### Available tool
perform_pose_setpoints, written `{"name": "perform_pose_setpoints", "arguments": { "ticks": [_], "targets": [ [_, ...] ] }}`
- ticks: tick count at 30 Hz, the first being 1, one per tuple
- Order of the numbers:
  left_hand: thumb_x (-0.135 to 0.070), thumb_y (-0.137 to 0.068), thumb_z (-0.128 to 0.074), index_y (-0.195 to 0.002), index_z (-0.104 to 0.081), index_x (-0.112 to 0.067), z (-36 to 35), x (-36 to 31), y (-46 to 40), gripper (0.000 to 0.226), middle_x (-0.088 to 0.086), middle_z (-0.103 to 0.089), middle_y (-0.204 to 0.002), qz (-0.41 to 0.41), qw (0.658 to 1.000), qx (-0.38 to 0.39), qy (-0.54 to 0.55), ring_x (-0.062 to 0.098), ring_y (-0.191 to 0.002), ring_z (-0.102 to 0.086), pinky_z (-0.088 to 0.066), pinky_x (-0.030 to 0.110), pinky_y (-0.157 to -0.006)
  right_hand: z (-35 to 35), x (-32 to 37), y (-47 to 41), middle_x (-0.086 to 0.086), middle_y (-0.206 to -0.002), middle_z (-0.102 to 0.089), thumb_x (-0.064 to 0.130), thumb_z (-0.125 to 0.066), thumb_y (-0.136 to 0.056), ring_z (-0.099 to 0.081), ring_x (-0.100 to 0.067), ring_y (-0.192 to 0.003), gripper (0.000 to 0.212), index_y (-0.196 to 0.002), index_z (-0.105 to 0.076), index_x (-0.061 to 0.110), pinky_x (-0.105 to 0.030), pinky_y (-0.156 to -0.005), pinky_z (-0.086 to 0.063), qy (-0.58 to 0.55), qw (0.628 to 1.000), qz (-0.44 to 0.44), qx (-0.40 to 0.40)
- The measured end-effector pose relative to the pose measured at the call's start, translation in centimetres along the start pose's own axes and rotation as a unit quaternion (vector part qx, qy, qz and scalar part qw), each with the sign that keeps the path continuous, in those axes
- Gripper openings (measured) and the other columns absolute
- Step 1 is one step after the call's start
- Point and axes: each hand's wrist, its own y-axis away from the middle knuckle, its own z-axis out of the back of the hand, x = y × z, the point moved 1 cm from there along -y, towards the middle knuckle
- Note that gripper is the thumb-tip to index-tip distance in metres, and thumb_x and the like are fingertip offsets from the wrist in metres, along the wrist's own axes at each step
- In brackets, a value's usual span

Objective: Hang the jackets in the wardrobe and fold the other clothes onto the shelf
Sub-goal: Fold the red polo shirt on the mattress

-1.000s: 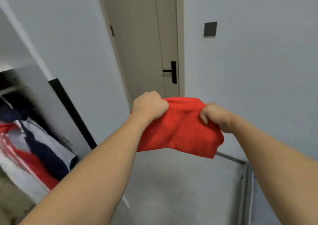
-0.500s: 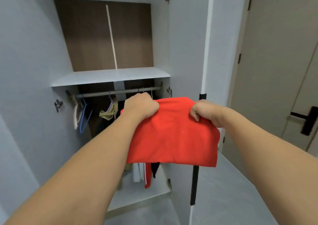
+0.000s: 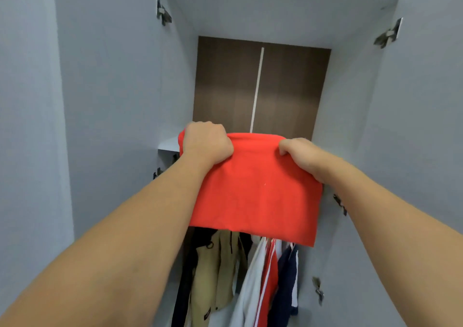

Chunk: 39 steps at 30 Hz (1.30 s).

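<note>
A folded red garment point(image 3: 255, 189) hangs in front of me at the open wardrobe. My left hand point(image 3: 206, 142) grips its upper left corner, and my right hand point(image 3: 299, 155) grips the upper right corner. The garment's top edge is level with the grey shelf point(image 3: 169, 144), of which only a left sliver shows. Beneath the garment hang several jackets: a beige one point(image 3: 213, 274), a white and red one point(image 3: 260, 281) and a navy one point(image 3: 285, 286). The rail is hidden behind the red cloth.
The wardrobe doors point(image 3: 105, 101) stand open on both sides, with metal hinges point(image 3: 162, 11) on the frame. A brown back panel point(image 3: 260, 86) closes the compartment above the shelf.
My view swung from the room door to the wardrobe and moved close. Both hands kept hold of the red garment and raised it to shelf height.
</note>
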Motion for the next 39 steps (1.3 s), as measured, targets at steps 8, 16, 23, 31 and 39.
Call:
{"name": "perform_pose_setpoints", "arguments": {
  "ticks": [8, 16, 23, 31, 39],
  "targets": [
    [-0.027, -0.083, -0.047, -0.094, -0.070, -0.009, -9.3, 5.5, -13.7, 0.032, 0.013, -0.067, -0.096, -0.006, 0.993, -0.083, -0.083, 0.034, -0.089, -0.061, -0.038, 0.037, -0.073, -4.4, 2.9, -18.6, 0.000, -0.071, -0.051, 0.037, -0.049, -0.072, -0.046, -0.020, -0.063, 0.020, -0.075, -0.055, 0.018, -0.029, -0.057, -0.029, 0.031, 0.999, 0.037, -0.014],
    [-0.028, -0.086, -0.040, -0.100, -0.071, -0.011, -16.7, 7.5, -28.0, 0.038, 0.013, -0.061, -0.102, -0.013, 0.986, -0.081, -0.145, 0.033, -0.098, -0.052, -0.033, 0.041, -0.083, -7.0, 3.6, -35.8, -0.018, -0.120, -0.059, 0.046, -0.044, -0.088, -0.056, -0.040, -0.109, 0.042, -0.110, -0.050, 0.011, -0.037, -0.077, -0.039, 0.166, 0.967, 0.108, -0.163],
    [-0.030, -0.092, -0.037, -0.151, -0.024, -0.019, -30.9, 5.6, -25.4, 0.062, 0.008, -0.012, -0.161, 0.150, 0.969, 0.190, 0.047, 0.029, -0.148, -0.007, -0.001, 0.053, -0.120, -14.1, -1.8, -43.4, -0.015, -0.162, 0.010, 0.037, -0.038, -0.095, 0.009, -0.037, -0.149, 0.075, -0.156, -0.002, 0.011, -0.058, -0.117, 0.005, 0.356, 0.934, 0.015, -0.039],
    [-0.058, -0.098, -0.023, -0.155, -0.016, -0.037, -36.7, 6.3, -25.4, 0.062, -0.004, -0.010, -0.165, 0.144, 0.906, 0.383, 0.108, 0.023, -0.151, -0.010, -0.007, 0.057, -0.119, -19.0, -5.6, -46.4, -0.006, -0.164, -0.010, 0.057, -0.016, -0.100, -0.008, -0.035, -0.150, 0.065, -0.157, -0.016, 0.025, -0.060, -0.117, -0.004, 0.360, 0.913, 0.002, 0.193],
    [-0.059, -0.098, -0.026, -0.155, -0.012, -0.043, -42.2, 7.9, -28.8, 0.060, -0.005, -0.010, -0.165, 0.137, 0.907, 0.378, 0.128, 0.020, -0.152, -0.010, -0.004, 0.049, -0.121, -22.0, -5.5, -52.2, -0.008, -0.159, -0.026, 0.038, -0.025, -0.098, -0.019, -0.036, -0.146, 0.056, -0.152, -0.031, 0.022, -0.069, -0.113, -0.005, 0.327, 0.933, -0.030, 0.148]
  ]
}}
